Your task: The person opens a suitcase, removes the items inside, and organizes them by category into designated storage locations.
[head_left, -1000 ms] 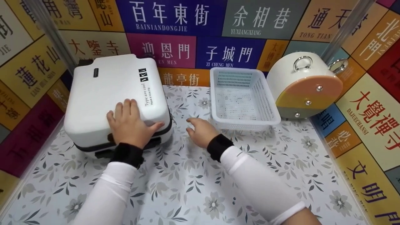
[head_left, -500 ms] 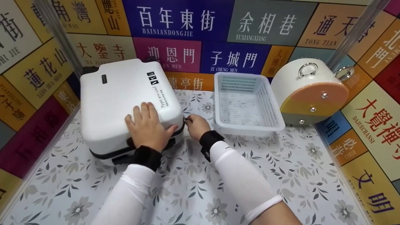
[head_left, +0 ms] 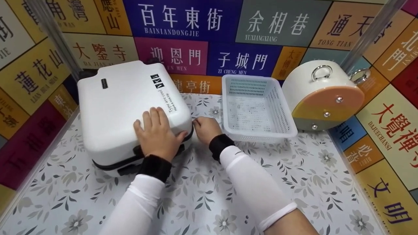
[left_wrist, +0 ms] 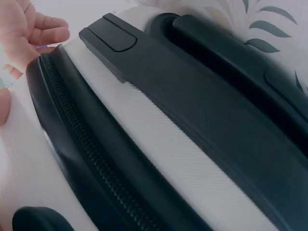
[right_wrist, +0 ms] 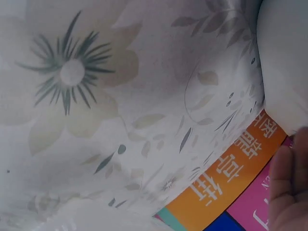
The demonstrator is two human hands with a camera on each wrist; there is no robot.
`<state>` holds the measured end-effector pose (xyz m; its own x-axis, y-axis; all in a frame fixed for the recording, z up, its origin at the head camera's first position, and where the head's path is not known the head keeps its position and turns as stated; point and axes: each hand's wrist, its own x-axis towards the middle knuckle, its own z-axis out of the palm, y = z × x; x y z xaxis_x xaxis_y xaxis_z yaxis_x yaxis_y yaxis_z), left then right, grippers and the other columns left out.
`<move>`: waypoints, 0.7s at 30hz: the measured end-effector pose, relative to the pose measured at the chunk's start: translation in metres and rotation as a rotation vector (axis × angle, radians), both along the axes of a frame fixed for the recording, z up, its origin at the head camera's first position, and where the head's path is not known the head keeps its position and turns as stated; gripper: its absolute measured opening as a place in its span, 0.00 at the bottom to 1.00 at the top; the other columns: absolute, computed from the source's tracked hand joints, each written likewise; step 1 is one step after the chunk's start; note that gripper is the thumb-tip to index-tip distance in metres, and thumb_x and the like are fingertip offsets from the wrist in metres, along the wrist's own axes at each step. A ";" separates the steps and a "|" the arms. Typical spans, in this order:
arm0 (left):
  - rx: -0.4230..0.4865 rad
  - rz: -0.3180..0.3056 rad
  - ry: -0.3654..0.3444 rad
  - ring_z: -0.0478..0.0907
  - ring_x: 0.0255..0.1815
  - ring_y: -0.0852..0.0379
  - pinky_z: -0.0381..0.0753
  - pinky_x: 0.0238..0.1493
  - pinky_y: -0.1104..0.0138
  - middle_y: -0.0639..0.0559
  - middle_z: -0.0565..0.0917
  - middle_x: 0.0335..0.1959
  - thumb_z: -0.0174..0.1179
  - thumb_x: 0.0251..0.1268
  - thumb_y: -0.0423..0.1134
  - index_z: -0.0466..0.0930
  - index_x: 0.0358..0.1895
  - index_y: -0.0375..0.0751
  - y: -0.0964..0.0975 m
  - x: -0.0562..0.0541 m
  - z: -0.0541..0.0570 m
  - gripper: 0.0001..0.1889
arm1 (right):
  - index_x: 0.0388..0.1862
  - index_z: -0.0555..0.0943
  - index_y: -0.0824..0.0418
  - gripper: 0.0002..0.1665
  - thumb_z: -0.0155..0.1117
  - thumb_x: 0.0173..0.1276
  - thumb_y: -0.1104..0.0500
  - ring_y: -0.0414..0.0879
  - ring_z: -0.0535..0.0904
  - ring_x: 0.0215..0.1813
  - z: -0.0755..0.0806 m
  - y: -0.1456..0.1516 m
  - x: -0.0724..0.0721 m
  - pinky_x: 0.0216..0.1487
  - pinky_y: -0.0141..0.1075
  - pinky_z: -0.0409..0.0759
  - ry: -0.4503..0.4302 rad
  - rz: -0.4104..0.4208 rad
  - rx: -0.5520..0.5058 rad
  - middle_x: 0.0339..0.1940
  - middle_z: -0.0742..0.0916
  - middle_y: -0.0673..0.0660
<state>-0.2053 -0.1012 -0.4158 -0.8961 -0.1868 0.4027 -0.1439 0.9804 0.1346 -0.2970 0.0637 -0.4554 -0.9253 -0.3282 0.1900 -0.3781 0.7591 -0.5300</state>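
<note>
A white hard-shell suitcase (head_left: 127,111) lies flat on the left of the table in the head view, lettering on its lid. My left hand (head_left: 156,133) rests on the lid near its front right corner, fingers spread. At the suitcase's right side, my right hand (head_left: 207,129) pinches a small zipper pull, mostly hidden by the fingertips. The left wrist view shows the zipper (left_wrist: 91,149) running along the black seam, beside a black carry handle (left_wrist: 183,110). Part of my right hand (left_wrist: 29,33) appears beyond the zipper's far end.
Right of the suitcase stands a white perforated plastic basket (head_left: 261,132). Next to it is a rounded white case (head_left: 310,75) with a striped front and metal rings. Printed panels (head_left: 183,19) wall in the flower-patterned tabletop (head_left: 196,202) at the back and sides.
My right hand has moved left from the bare tabletop to the suitcase's side and taken hold of the zipper pull. My left hand stays on the lid.
</note>
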 end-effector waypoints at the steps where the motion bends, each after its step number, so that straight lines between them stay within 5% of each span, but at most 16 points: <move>1: 0.001 0.001 0.008 0.65 0.79 0.37 0.61 0.77 0.39 0.35 0.70 0.79 0.67 0.55 0.79 0.60 0.81 0.32 0.000 0.000 -0.001 0.63 | 0.39 0.88 0.63 0.18 0.57 0.84 0.54 0.60 0.90 0.46 -0.001 0.000 0.002 0.50 0.52 0.86 0.015 0.003 0.005 0.40 0.94 0.61; 6: 0.001 0.021 0.012 0.64 0.79 0.37 0.61 0.77 0.40 0.35 0.70 0.79 0.67 0.55 0.78 0.61 0.81 0.33 0.004 -0.003 -0.002 0.62 | 0.34 0.84 0.63 0.14 0.60 0.81 0.58 0.61 0.89 0.39 -0.009 0.005 0.015 0.43 0.52 0.85 0.111 0.007 0.002 0.33 0.92 0.61; 11: 0.050 -0.014 -0.061 0.63 0.81 0.38 0.59 0.78 0.36 0.36 0.67 0.82 0.67 0.61 0.73 0.59 0.83 0.36 0.000 0.000 0.011 0.58 | 0.33 0.83 0.63 0.12 0.61 0.78 0.60 0.61 0.88 0.36 -0.014 0.010 0.030 0.40 0.53 0.85 0.158 -0.010 -0.035 0.31 0.90 0.61; 14: 0.130 -0.071 -0.160 0.61 0.82 0.34 0.58 0.79 0.31 0.34 0.64 0.83 0.68 0.62 0.70 0.60 0.83 0.39 -0.026 0.010 0.029 0.55 | 0.33 0.84 0.63 0.12 0.61 0.79 0.60 0.60 0.89 0.37 -0.015 0.010 0.033 0.41 0.53 0.86 0.157 -0.029 -0.051 0.32 0.91 0.61; 17: 0.215 -0.064 -0.276 0.51 0.84 0.24 0.47 0.76 0.21 0.30 0.55 0.86 0.69 0.54 0.77 0.55 0.85 0.44 -0.071 0.026 0.043 0.63 | 0.34 0.85 0.63 0.13 0.61 0.80 0.59 0.60 0.90 0.38 -0.016 0.009 0.033 0.42 0.52 0.86 0.142 -0.063 -0.060 0.33 0.92 0.61; 21: 0.262 -0.013 -0.288 0.41 0.82 0.13 0.52 0.69 0.16 0.28 0.48 0.87 0.67 0.42 0.86 0.51 0.88 0.46 -0.118 0.046 0.043 0.72 | 0.35 0.85 0.62 0.14 0.59 0.81 0.58 0.59 0.90 0.39 -0.014 0.009 0.032 0.44 0.51 0.86 0.089 -0.103 -0.054 0.35 0.92 0.61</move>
<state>-0.1597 -0.2188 -0.3732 -0.9685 -0.2379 0.0742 -0.2002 0.9202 0.3363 -0.2645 0.0730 -0.4690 -0.9324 -0.2192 0.2873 -0.3466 0.7675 -0.5393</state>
